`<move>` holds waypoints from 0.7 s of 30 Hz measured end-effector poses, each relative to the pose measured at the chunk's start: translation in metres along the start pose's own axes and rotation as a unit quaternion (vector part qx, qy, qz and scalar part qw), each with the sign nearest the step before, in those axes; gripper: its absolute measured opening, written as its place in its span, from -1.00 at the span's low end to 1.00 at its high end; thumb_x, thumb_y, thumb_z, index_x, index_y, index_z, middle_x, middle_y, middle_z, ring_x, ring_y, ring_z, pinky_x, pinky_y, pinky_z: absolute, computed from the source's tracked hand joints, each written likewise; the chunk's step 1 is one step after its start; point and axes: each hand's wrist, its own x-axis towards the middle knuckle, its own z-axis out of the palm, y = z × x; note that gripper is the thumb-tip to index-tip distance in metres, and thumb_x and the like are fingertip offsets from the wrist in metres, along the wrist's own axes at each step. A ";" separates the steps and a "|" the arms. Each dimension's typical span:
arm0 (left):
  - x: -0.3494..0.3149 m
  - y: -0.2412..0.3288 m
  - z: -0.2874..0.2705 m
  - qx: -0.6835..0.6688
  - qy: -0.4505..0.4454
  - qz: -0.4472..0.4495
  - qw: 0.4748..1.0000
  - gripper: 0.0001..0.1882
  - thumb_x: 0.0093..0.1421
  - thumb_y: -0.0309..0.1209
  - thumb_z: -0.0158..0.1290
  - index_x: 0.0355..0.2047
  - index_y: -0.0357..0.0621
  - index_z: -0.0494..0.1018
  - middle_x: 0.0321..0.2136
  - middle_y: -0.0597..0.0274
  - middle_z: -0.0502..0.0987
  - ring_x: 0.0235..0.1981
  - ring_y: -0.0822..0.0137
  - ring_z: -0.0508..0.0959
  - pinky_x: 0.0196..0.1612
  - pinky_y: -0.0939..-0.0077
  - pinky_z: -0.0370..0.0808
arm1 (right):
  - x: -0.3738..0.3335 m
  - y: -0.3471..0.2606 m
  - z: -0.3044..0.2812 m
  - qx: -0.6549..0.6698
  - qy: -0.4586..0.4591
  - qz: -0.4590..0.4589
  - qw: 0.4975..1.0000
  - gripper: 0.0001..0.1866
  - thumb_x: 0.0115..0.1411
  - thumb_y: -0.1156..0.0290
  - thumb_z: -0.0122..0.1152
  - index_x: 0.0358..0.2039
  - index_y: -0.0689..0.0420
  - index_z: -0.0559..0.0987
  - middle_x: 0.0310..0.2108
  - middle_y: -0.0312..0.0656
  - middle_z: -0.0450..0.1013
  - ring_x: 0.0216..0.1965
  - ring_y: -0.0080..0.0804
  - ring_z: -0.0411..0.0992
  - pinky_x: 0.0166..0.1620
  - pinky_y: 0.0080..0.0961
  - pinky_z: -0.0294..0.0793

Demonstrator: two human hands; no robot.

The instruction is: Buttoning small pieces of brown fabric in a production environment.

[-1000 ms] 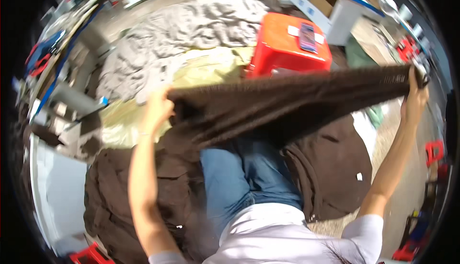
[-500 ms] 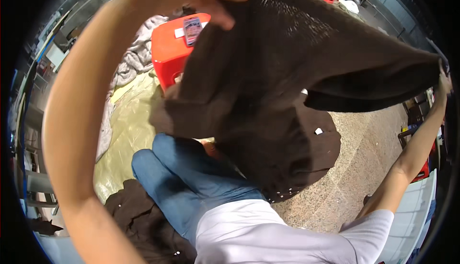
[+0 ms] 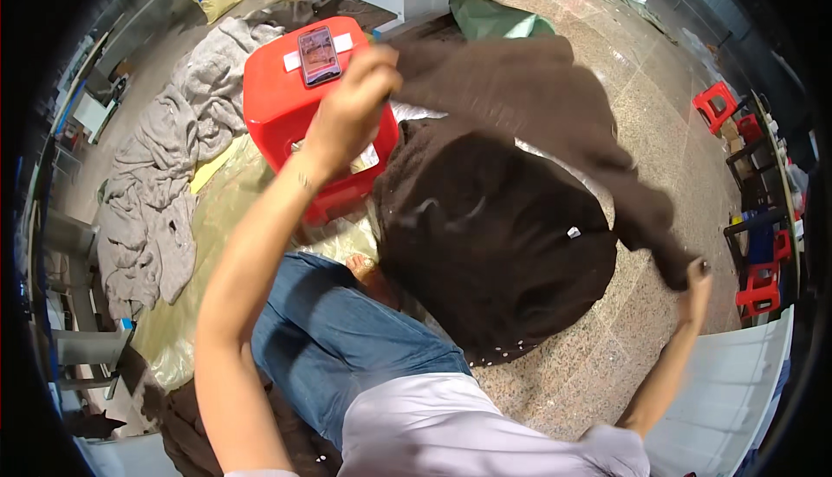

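The brown garment, overhead 0.5 s ago, now swings down right of centre, left hand and right hand both clamped on it.

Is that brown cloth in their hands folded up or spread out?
Spread out: the brown cloth stretches between the left hand and right hand.

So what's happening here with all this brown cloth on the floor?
A person sitting on the floor holds a dark brown garment stretched between both hands: the left hand grips one end above a red plastic stool, the right hand grips the other end out to the side. Below it lies a pile of brown garments. A phone rests on the stool, and grey cloth lies beyond.
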 end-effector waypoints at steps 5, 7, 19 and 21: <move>-0.177 0.011 0.037 -0.027 -0.342 -0.207 0.916 -0.75 -0.05 -0.63 0.03 -0.30 -0.17 0.39 -0.21 -0.02 0.41 -0.25 -0.08 0.53 -0.25 0.14 0.52 | -0.115 0.080 0.077 -0.106 -0.201 0.303 0.925 -0.74 0.09 0.37 0.37 -0.23 0.18 0.58 -0.45 -0.37 0.51 -0.53 -0.63 0.40 -0.50 -0.63 0.31; -0.251 0.010 0.073 0.000 -0.436 -0.275 0.857 -0.85 0.04 -0.54 0.07 -0.33 -0.13 0.50 -0.19 -0.01 0.47 -0.18 -0.07 0.56 -0.17 0.10 0.54 | -0.132 0.133 0.087 -0.257 -0.354 0.322 0.840 -0.81 0.05 0.36 0.42 -0.37 0.19 0.65 -0.49 -0.34 0.53 -0.50 -0.60 0.42 -0.45 -0.58 0.39; -0.282 0.191 -0.111 0.139 -0.024 -0.396 0.907 -0.55 0.12 -0.41 0.17 0.05 -0.09 0.45 0.26 -0.03 0.25 0.33 -0.02 0.18 0.31 0.05 0.15 | -0.222 0.056 0.350 -0.255 -0.541 -0.165 0.784 -0.87 0.17 0.47 0.22 -0.34 0.26 0.62 -0.52 -0.09 0.56 -0.44 -0.40 0.54 -0.32 -0.45 0.50; -0.332 0.235 -0.141 0.235 0.085 -0.476 0.843 -0.61 0.11 -0.44 0.18 -0.01 -0.13 0.49 0.25 -0.05 0.25 0.31 -0.07 0.20 0.29 0.10 0.19 | -0.235 0.028 0.411 -0.086 -0.546 -0.261 0.792 -0.88 0.22 0.51 0.16 -0.32 0.31 0.58 -0.49 -0.07 0.53 -0.48 -0.46 0.46 -0.35 -0.49 0.46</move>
